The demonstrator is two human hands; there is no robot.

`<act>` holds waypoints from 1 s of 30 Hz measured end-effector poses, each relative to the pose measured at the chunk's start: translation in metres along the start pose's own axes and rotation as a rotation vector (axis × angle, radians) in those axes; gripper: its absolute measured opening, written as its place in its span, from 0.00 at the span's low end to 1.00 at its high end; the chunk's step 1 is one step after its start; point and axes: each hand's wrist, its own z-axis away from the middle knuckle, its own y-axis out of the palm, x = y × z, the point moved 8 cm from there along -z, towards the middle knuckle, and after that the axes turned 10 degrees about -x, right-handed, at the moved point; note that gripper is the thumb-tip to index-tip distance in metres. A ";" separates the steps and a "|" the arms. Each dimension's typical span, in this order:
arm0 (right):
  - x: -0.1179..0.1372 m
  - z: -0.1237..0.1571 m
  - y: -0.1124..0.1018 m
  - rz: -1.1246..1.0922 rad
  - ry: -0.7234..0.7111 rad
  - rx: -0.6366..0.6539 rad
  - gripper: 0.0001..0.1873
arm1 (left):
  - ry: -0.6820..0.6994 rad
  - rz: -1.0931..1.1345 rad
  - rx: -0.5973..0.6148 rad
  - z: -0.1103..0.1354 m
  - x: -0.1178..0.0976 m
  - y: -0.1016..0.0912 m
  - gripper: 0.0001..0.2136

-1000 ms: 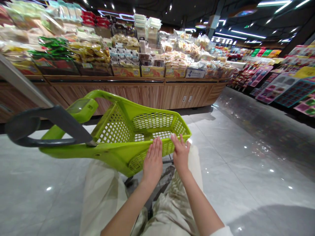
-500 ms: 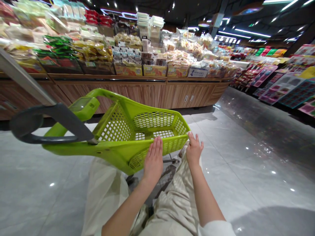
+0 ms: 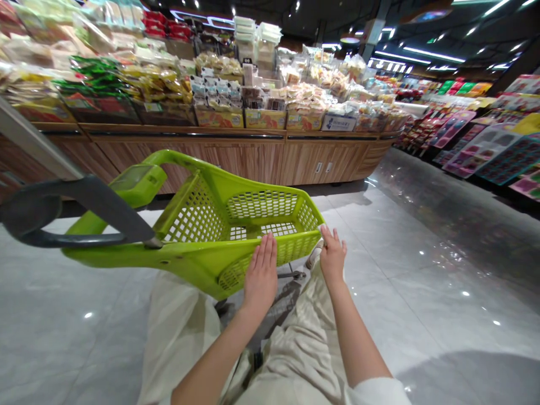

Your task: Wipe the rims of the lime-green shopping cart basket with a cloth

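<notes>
A lime-green plastic shopping cart [image 3: 198, 256] stands sideways before me, its basket walls pierced with rows of holes. My left hand [image 3: 261, 273] lies flat against the near side, its straight fingers reaching the rim. At the basket's right-hand corner is my right hand [image 3: 332, 256], fingers spread, with the fingertips at the rim. Neither hand is wrapped around anything. A dark grey handle [image 3: 80, 214] with a metal bar [image 3: 40, 138] rises from the cart's left end. No goods show inside the basket.
Beyond the cart runs a wood-panelled display counter [image 3: 261, 160] heaped with packaged snacks [image 3: 215, 93]. To the right, a sloping display [image 3: 485, 143] holds more packages. Shiny grey floor tiles [image 3: 405, 247] lie between them. My legs [image 3: 177, 332] are close to the cart.
The cart's handle end has shifted slightly left in view. Both hands keep nearly the same place and pose at the rim.
</notes>
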 end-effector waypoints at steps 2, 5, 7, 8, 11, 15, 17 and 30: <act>0.044 0.017 0.005 -0.060 -0.161 0.071 0.40 | -0.007 -0.001 -0.008 0.000 0.000 0.001 0.39; 0.104 0.044 0.010 -0.105 -0.423 0.183 0.45 | -0.010 0.000 -0.002 0.000 0.001 0.002 0.39; 0.104 0.045 0.010 -0.092 -0.453 0.202 0.44 | -0.004 0.002 0.005 0.001 0.002 0.001 0.39; 0.091 0.038 0.008 -0.078 -0.417 0.185 0.43 | 0.002 0.005 0.008 0.001 0.003 0.000 0.39; 0.022 0.006 0.001 -0.012 -0.178 0.064 0.41 | 0.013 0.022 0.004 0.001 0.003 -0.001 0.40; -0.016 -0.007 -0.002 0.052 0.054 -0.055 0.39 | -0.006 0.028 -0.020 0.001 0.001 0.000 0.40; 0.020 0.007 0.004 0.009 -0.054 -0.026 0.39 | -0.013 0.017 -0.022 0.000 0.000 0.001 0.39; -0.011 -0.005 0.001 0.036 -0.041 0.000 0.37 | 0.000 0.031 -0.011 0.000 0.002 0.000 0.38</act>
